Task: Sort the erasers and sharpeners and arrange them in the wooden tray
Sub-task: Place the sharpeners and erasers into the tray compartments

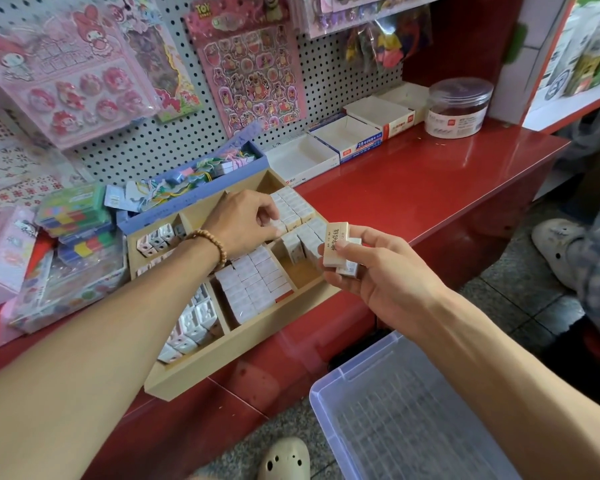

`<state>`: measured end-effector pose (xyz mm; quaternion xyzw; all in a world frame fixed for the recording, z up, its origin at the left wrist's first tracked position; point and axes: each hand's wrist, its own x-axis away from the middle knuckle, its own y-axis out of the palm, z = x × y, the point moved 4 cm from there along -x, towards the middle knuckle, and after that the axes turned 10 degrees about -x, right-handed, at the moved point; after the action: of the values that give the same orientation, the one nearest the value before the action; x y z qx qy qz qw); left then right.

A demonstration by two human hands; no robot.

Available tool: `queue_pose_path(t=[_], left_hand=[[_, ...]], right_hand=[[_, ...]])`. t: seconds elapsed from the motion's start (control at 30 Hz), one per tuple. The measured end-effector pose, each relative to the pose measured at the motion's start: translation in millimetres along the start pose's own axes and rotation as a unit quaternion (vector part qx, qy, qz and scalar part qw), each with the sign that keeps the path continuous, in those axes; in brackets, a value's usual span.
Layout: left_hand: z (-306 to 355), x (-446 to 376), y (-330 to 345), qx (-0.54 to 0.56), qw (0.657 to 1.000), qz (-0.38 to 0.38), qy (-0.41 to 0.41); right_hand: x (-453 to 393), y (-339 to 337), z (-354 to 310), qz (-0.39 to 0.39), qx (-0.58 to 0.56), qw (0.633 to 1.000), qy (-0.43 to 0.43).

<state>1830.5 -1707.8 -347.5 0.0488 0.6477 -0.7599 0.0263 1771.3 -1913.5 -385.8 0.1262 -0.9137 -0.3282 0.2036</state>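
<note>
Left hand [253, 220] reaches over the wooden tray [222, 351] on the red desk [413, 181], fingertips pinching an eraser [278, 226] in the packed row at the tray's 1 o'clock compartment. Right hand [378, 271], at 3 o'clock of the tray, grips two boxed erasers [336, 247] stacked together. Sharpeners [194, 320] fill the tray's 7 o'clock compartment; clear bin [395, 410] sits on the floor below.

Soft, even daylight fills the scene, with pale glare streaking the glossy red counter [430, 174] and the clear plastic bin [395, 410]. Shadows stay faint. Wide-angle distortion bends the edges, where the sticker packs [66, 74] blur; detail is smeared overall.
</note>
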Motion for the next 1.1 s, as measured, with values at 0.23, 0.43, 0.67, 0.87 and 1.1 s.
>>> queue_pose_path(t=[0.23,0.43,0.67,0.87,1.1], left_hand=[[35.3,24.1,-35.6,0.255,0.959,-0.104,0.066],[47.0,34.7,-43.6,0.208,0.955,-0.162,0.137],[7.0,13.1,-63.8,0.025,0.989,-0.104,0.102],[-7.0,-1.4,-54.8,-0.067,0.989,-0.086,0.098],[-5.4,-15.4,-48.4,-0.096,0.985,-0.087,0.116]], right_hand=[[0.0,10.3,1.9,-0.017,0.067,0.997,-0.021],[-2.8,17.8,6.3,-0.019,0.089,0.995,-0.051],[-2.9,7.4,3.8,0.058,0.064,0.992,-0.089],[-5.9,2.3,3.5,0.055,0.105,0.989,-0.084],[-10.1,-4.5,1.9,0.066,0.121,0.986,-0.096]])
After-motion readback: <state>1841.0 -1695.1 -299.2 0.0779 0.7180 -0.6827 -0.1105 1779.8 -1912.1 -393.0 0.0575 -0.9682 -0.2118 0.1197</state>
